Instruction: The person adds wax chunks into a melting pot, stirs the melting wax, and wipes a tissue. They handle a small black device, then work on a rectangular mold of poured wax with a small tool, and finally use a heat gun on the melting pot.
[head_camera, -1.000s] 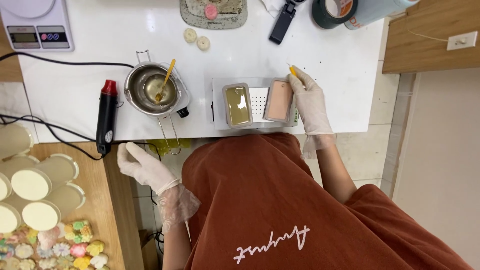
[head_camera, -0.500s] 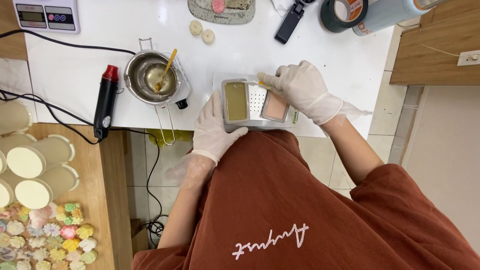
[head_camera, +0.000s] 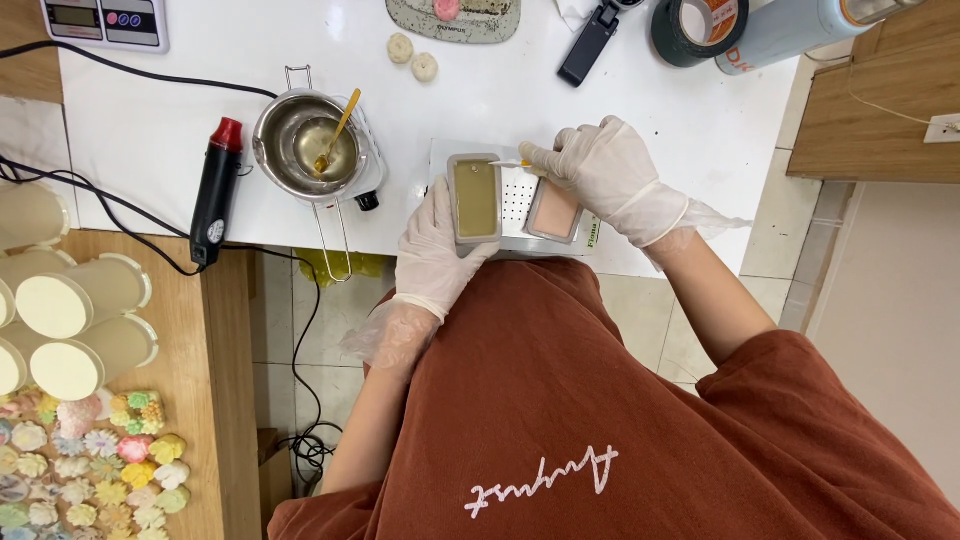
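Mid-frame, left hand (head_camera: 437, 243) cups the olive-filled rectangular mould (head_camera: 475, 197) on the perforated metal tray (head_camera: 516, 196), probably steadying it, while right hand (head_camera: 598, 170) pinches a thin stick (head_camera: 510, 163) over its top edge.

The person wears thin, translucent white disposable gloves on the left hand (head_camera: 437, 250) and right hand (head_camera: 605, 172), cuffs loose and crinkled at the wrists. Forearms are bare. The garment (head_camera: 560, 400) is rust-brown with white script lettering on the front.
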